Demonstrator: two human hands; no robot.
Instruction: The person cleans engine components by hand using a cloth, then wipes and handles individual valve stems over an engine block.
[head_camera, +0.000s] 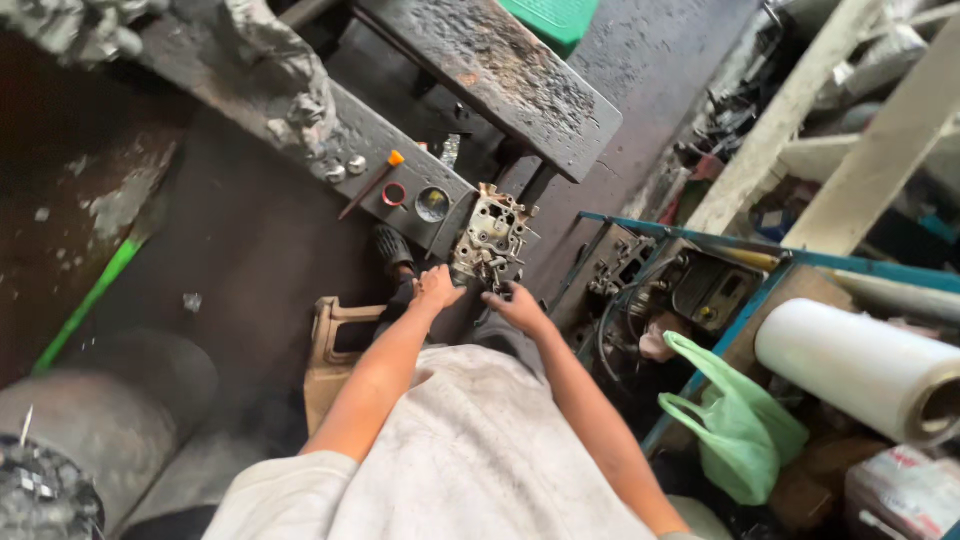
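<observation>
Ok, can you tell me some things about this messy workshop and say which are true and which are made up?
1. Both hands are on the dirty metal engine part. True: the left hand and the right hand both touch its lower edge.
2. The plastic bag is red. False: it is green, and it hangs at the blue-framed crate.
3. A screwdriver with an orange end lies on the grimy bench. True.
4. The big white roll lies on the person's left side. False: it is on the right, beside the green bag.
5. The person wears gloves. False: the hands are bare.
</observation>
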